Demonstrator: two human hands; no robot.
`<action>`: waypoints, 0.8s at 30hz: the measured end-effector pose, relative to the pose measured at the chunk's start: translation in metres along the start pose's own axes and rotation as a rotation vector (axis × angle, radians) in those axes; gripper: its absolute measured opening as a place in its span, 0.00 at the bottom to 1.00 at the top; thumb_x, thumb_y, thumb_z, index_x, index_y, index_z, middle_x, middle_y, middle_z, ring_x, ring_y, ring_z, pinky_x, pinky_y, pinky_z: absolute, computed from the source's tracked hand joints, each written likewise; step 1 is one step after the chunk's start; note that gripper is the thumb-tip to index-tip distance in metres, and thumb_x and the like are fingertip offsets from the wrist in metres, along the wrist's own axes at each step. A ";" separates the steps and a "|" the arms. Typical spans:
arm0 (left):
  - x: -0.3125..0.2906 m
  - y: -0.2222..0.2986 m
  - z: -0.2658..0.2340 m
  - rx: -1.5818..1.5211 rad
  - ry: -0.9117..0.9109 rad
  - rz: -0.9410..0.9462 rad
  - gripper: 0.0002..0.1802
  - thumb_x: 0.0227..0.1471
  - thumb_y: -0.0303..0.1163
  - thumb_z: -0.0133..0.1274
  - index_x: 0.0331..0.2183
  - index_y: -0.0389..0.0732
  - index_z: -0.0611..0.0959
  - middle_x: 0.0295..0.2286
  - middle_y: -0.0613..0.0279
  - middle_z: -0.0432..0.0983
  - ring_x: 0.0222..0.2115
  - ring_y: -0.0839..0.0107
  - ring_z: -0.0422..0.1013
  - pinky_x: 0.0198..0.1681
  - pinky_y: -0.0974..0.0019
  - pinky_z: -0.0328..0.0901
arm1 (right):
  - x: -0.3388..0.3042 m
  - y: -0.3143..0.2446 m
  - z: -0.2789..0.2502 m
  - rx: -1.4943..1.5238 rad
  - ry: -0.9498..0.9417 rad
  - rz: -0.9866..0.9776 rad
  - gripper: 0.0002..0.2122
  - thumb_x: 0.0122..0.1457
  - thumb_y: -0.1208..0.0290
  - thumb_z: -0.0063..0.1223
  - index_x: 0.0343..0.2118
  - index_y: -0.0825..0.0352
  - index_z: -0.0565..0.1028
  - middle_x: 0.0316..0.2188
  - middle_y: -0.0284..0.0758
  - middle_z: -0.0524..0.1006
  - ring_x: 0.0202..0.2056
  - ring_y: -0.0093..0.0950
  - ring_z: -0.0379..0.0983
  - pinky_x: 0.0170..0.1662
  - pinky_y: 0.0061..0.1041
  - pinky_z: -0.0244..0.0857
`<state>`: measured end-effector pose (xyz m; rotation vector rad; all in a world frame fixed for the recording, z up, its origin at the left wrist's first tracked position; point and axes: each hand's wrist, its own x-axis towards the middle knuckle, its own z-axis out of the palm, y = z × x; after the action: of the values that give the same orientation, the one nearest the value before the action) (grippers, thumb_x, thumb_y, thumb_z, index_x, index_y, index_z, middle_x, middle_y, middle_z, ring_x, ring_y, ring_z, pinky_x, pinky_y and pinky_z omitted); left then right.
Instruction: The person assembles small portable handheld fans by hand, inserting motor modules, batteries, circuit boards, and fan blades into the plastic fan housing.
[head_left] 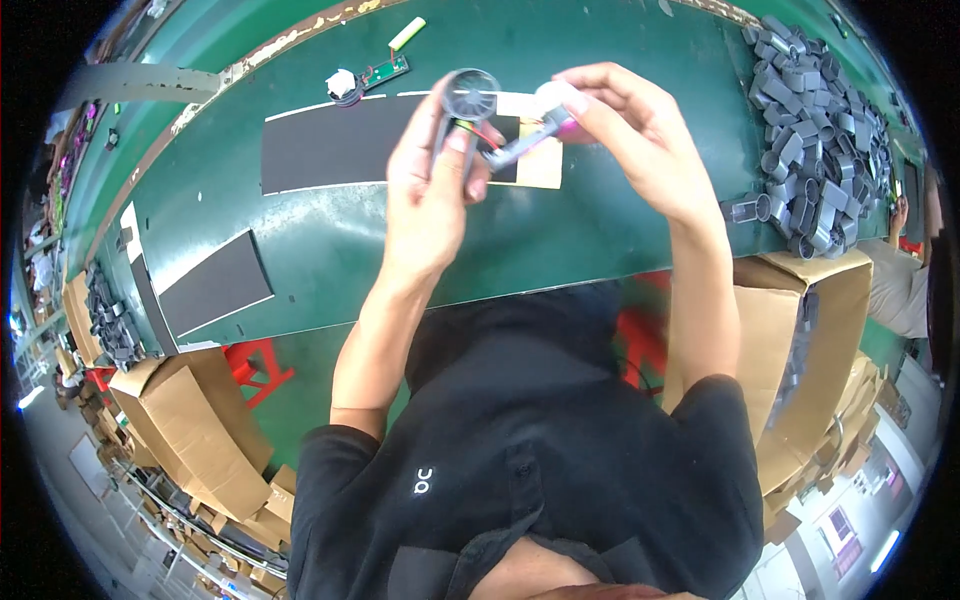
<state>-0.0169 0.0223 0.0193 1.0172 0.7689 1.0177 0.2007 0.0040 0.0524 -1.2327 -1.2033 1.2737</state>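
Observation:
In my left hand [428, 190] is a grey plastic fan housing [470, 95] with a round, spoked head, its fingers wrapped round the lower part. My right hand [645, 140] is closed in a pinch at a small white round part [550, 98], just right of the housing. Between the two hands a narrow grey plastic strip [522, 148] slants up to the right, blurred at its edges. A red wire [482, 134] shows beside the left fingers. Whether the white part and the strip are joined, I cannot tell.
Beneath my hands lies a black sheet [320, 150] on the green table [340, 240]. Behind it sit a circuit board [385, 72] and a green battery [408, 33]. Grey housings [815, 140] are heaped at right. Cardboard boxes [195, 425] stand below the table edge.

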 end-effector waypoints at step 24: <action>0.009 -0.031 -0.049 -0.096 0.025 -0.026 0.29 0.64 0.21 0.36 0.66 0.39 0.59 0.44 0.64 0.69 0.34 0.79 0.65 0.36 0.75 0.62 | 0.008 0.077 0.047 -0.840 0.216 -0.311 0.11 0.53 0.75 0.67 0.38 0.71 0.79 0.34 0.40 0.75 0.35 0.38 0.75 0.40 0.36 0.72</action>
<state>-0.0473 0.0407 -0.0273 0.9111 0.7452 1.0371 0.1536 0.0063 -0.0245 -1.6211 -1.7557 0.3700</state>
